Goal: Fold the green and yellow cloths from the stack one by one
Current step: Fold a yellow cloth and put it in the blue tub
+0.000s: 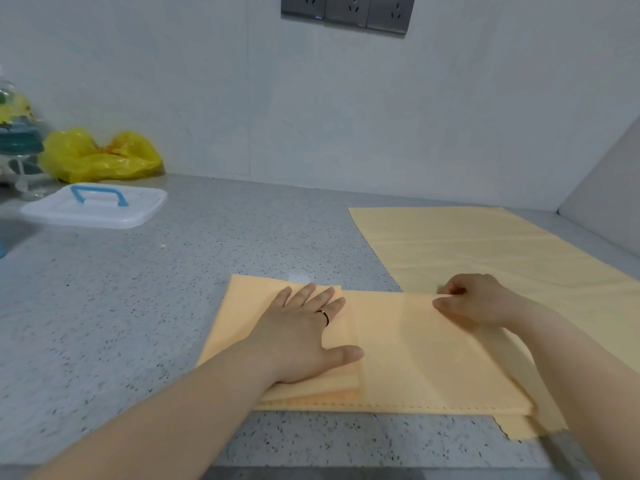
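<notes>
Left hand [304,336] flat, fingers straight, pressing folded cloth [398,358]. Right hand [474,301], at 3 o'clock, apparently pinches its far edge. Spread cloth [485,244] at 1 o'clock on counter [138,306].

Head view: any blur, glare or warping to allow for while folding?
Head view: soft, even light with no glare on the yellow cloth. There is a faint shadow under the left hand. Wide-angle warp stretches things near the edges. The fingers of the right hand look slightly smeared, and the far-left container is blurred.
</notes>
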